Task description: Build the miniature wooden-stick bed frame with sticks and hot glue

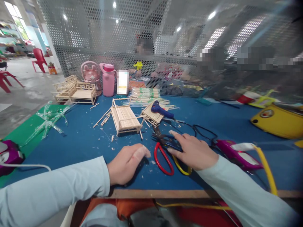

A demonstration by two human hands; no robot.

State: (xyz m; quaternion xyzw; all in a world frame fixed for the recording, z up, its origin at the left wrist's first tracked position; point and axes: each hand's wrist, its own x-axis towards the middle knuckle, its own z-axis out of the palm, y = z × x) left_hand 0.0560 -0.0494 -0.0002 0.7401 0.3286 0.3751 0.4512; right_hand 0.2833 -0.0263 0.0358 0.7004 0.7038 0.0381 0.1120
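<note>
My left hand (127, 164) rests on the blue tabletop near the front edge, its fingers curled closed and tape round the thumb. Nothing shows in it. My right hand (195, 151) lies over dark-handled pliers (169, 142), thumb and forefinger apart; its other fingers are partly hidden. Scissors with a red and a yellow loop (163, 162) lie beside and partly under that hand. Beyond my hands stands a small bed-like frame of thin wooden sticks (126, 116). Right of it, a blue glue gun (162, 110) rests on a flat stick panel (151, 115).
Loose sticks (104, 117) lie left of the frame; bundled sticks (145, 94) lie behind. Finished-looking stick furniture (81, 93), a pink bottle (108, 80) and a phone (122, 82) stand at the back. A purple device (239, 154) and yellow visor (279, 119) lie right.
</note>
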